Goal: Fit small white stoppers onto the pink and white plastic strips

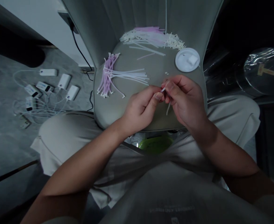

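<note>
My left hand (141,109) and my right hand (185,99) meet above the front of a grey chair seat (118,102). Both pinch one thin white strip (167,107), whose lower end hangs below my right fingers. On the seat to the left lies a bundle of pink and white strips (109,76) with more white strips (132,75) fanned out beside it. A larger heap of white and pink strips (151,37) lies at the back of the seat.
A round white lid (187,59) with a small white block on it sits at the seat's back right. Several white power banks with cables (48,87) lie on the grey floor at left. A green round object (154,144) shows below the seat between my knees. A clear plastic-wrapped item (265,71) is at right.
</note>
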The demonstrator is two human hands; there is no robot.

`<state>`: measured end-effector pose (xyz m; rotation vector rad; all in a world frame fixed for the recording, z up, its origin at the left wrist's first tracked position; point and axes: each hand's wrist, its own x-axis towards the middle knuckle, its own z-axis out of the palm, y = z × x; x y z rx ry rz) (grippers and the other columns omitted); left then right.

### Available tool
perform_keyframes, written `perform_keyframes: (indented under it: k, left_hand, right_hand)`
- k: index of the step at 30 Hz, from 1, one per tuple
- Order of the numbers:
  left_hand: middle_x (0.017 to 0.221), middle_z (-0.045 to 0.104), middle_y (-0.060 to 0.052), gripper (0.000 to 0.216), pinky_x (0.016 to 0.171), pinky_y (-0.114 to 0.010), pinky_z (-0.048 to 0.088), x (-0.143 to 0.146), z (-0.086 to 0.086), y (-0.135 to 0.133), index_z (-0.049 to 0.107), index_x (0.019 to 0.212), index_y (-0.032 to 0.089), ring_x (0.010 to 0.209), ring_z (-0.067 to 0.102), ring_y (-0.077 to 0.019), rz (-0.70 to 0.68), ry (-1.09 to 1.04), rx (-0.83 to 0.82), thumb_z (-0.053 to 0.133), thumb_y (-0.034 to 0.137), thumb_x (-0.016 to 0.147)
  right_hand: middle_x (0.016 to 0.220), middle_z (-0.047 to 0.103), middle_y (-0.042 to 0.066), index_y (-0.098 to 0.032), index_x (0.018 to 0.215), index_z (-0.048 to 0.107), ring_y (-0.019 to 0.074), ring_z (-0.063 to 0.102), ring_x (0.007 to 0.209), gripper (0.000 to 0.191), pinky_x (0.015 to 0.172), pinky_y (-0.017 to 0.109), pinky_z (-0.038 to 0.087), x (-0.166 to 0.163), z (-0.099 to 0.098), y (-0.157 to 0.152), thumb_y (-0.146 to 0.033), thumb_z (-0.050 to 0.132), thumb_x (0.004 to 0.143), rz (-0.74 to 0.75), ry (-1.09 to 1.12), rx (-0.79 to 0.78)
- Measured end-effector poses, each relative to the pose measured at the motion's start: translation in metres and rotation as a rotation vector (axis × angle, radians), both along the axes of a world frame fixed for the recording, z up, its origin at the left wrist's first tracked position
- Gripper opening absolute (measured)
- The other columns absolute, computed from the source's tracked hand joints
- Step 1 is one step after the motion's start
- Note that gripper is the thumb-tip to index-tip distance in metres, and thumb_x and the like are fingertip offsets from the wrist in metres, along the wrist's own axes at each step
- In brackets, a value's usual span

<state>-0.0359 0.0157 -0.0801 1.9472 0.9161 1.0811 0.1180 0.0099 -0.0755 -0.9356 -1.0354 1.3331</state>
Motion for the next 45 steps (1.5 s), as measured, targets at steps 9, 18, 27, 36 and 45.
perform_keyframes:
  k: [9,18,27,36,45]
  left_hand:
    - [0.087,0.067,-0.001,0.026,0.076,-0.023,0.050,-0.001,-0.005,0.002,0.063,0.095,0.020,0.079,0.061,-0.0093,-0.062,-0.085,0.019,0.043,0.031,0.106]
    - [0.090,0.069,-0.002,0.025,0.079,-0.024,0.050,0.000,-0.004,0.000,0.062,0.095,0.019,0.082,0.063,-0.0100,-0.062,-0.110,0.008,0.043,0.030,0.106]
    - [0.089,0.069,-0.001,0.025,0.082,-0.022,0.050,0.002,-0.003,0.000,0.063,0.094,0.017,0.083,0.064,-0.0088,-0.076,-0.144,-0.012,0.044,0.028,0.105]
    - [0.088,0.070,-0.001,0.026,0.079,-0.023,0.051,0.001,0.001,-0.002,0.063,0.094,0.018,0.081,0.064,-0.0090,-0.077,-0.114,-0.007,0.043,0.030,0.106]
    - [0.087,0.071,-0.001,0.026,0.078,-0.022,0.051,0.000,0.006,-0.003,0.064,0.093,0.018,0.081,0.065,-0.0089,-0.073,-0.093,-0.002,0.043,0.029,0.106]
  right_hand:
    - [0.072,0.065,-0.004,-0.022,0.084,0.069,0.0072,0.058,0.064,0.015,0.062,0.021,0.051,-0.001,-0.002,0.001,-0.035,0.072,0.092,0.021,0.070,0.033]
    - [0.070,0.063,-0.005,-0.023,0.082,0.069,0.0063,0.058,0.061,0.015,0.060,0.020,0.051,-0.001,-0.005,0.002,-0.035,0.072,0.091,0.014,0.069,0.078]
    - [0.071,0.065,-0.005,-0.022,0.087,0.069,0.0060,0.058,0.062,0.012,0.060,0.019,0.051,0.000,-0.013,0.005,-0.032,0.070,0.093,0.034,0.062,0.141]
    - [0.071,0.064,-0.005,-0.023,0.085,0.066,0.0069,0.059,0.060,0.019,0.058,0.021,0.052,0.001,-0.010,0.004,-0.040,0.070,0.092,0.026,-0.023,0.121]
    - [0.070,0.062,-0.006,-0.022,0.082,0.065,0.0054,0.057,0.056,0.021,0.054,0.020,0.051,0.000,-0.003,0.002,-0.040,0.071,0.091,0.004,-0.028,0.155]
